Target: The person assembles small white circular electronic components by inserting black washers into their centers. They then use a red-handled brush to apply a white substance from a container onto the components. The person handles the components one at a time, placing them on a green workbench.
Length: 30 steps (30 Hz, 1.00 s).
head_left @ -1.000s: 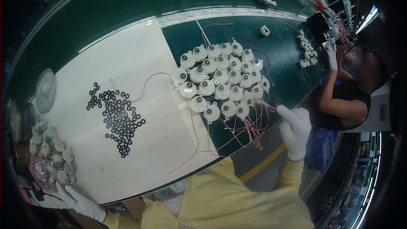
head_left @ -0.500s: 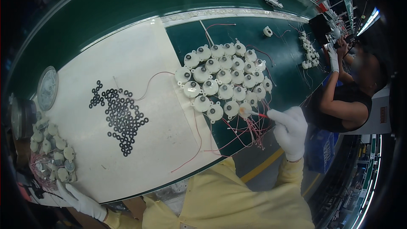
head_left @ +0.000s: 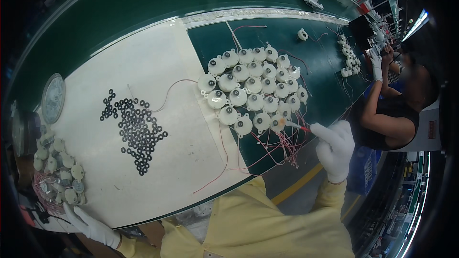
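My right hand (head_left: 335, 150), in a white glove, is closed on a thin brush (head_left: 304, 128) with a red handle. The brush points left, its pale tip beside the dark centre of a round white motor (head_left: 277, 124) at the near right of a group. That group of white motors (head_left: 253, 85) lies close together, most with a dark centre facing up. Red and white wires (head_left: 282, 150) trail from its near side. At the lower left, my gloved left hand (head_left: 91, 225) rests at the table edge with fingers stretched out, holding nothing, near a heap of white motors (head_left: 60, 167).
Many small black rings (head_left: 138, 131) lie on the white sheet (head_left: 191, 162). A clear round lid (head_left: 53, 98) stands at the far left. One motor (head_left: 302, 34) and another cluster (head_left: 349, 57) lie farther right. A co-worker (head_left: 392, 110) sits at the right.
My right hand has shifted right with the brush, and the tip has moved slightly right and up across the near-right motor. My left hand has stayed in place.
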Tool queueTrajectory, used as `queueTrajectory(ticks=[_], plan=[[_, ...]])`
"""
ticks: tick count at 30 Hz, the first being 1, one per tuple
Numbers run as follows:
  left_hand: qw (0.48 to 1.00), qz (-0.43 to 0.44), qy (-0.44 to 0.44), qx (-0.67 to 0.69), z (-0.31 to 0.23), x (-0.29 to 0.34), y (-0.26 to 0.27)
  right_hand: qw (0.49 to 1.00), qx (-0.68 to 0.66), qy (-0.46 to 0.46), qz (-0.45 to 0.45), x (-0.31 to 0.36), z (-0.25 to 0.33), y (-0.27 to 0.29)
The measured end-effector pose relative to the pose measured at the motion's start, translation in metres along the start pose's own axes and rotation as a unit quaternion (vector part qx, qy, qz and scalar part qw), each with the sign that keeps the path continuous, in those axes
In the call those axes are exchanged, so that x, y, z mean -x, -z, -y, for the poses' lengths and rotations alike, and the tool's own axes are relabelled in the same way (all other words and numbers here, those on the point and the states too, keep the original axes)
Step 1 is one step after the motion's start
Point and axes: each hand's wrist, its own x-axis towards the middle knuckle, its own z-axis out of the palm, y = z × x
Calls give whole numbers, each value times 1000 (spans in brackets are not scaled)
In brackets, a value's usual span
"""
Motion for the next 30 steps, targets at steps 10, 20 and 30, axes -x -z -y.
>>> queueTrajectory(ticks=[10, 20, 30], plan=[[1000, -3, -1, 3, 2, 0, 1, 999, 13, 23, 18, -4, 5, -2], [1000, -3, 4, -1, -4, 0, 0, 999, -26, 31, -10, -11, 9, -8], [1000, -1, 18, 10, 0, 1, 0, 998, -39, 50, 18, -17, 11, -29]])
